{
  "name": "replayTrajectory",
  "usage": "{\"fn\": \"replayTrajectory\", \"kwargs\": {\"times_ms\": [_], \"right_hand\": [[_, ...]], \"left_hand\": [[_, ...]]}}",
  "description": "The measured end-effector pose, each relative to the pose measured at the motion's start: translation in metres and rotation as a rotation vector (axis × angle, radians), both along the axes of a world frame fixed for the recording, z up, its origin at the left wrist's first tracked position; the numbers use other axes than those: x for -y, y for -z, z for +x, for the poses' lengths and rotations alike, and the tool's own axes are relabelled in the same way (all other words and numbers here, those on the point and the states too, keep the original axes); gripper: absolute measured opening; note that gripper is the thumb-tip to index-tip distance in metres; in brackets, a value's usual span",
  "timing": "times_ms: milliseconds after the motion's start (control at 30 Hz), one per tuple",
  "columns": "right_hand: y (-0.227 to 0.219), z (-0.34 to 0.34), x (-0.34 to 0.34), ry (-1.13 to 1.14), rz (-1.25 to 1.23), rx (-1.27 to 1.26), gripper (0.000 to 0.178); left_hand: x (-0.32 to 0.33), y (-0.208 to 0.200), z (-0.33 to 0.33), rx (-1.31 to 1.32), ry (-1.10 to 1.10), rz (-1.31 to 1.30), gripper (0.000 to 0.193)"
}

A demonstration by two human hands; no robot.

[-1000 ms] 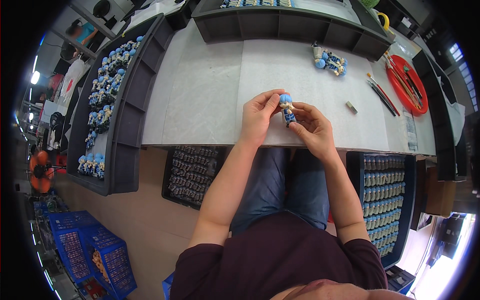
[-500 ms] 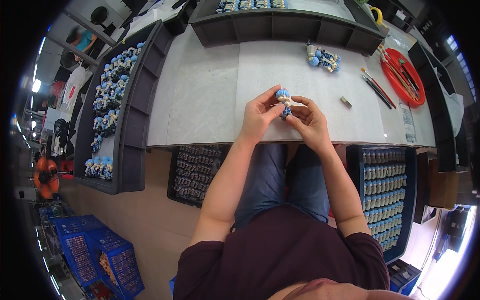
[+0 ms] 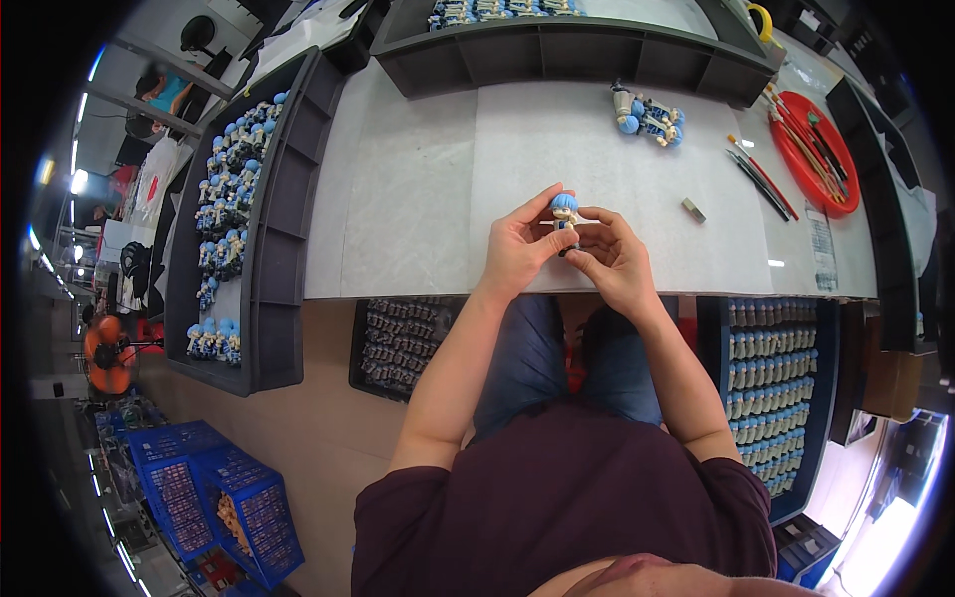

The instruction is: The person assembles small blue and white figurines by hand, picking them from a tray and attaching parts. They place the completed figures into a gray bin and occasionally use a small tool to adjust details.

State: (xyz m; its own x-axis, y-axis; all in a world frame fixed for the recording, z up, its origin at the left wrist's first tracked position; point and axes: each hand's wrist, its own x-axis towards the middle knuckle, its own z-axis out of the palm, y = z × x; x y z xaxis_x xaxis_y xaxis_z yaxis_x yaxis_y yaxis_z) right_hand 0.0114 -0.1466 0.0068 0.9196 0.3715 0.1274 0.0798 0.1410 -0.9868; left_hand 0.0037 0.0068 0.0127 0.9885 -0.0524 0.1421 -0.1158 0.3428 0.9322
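Note:
Between my two hands, over the near part of the white-covered table, a small blue-haired figurine is held upright. My left hand grips it from the left, thumb across its body and index finger up beside its head. From the right, my right hand closes its thumb and fingers about the lower body. The fingers partly cover the figurine's torso and legs. Beyond the hands, a few similar figurines lie together. A small grey block rests to the right of my right hand.
A grey crate of figurines stands at left, another at the far edge. Brushes lie near a red oval tray holding more brushes. Below the table are a dark tray and a blue crate with rows of parts.
The figurine and both hands have come slightly lower in the picture, and the thumbs now cover more of its lower body. The whole view has shifted a little.

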Motion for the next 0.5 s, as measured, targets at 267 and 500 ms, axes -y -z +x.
{"fn": "replayTrajectory", "kwargs": {"times_ms": [267,500], "right_hand": [[-0.0038,-0.0016,-0.0010,0.031,-0.050,-0.014,0.051],[-0.0026,0.0001,-0.0012,0.039,-0.111,0.005,0.056]], "left_hand": [[0.0012,0.0014,0.0018,-0.034,-0.007,0.032,0.051],[0.0016,-0.0003,0.0030,-0.025,-0.053,0.099,0.044]]}}
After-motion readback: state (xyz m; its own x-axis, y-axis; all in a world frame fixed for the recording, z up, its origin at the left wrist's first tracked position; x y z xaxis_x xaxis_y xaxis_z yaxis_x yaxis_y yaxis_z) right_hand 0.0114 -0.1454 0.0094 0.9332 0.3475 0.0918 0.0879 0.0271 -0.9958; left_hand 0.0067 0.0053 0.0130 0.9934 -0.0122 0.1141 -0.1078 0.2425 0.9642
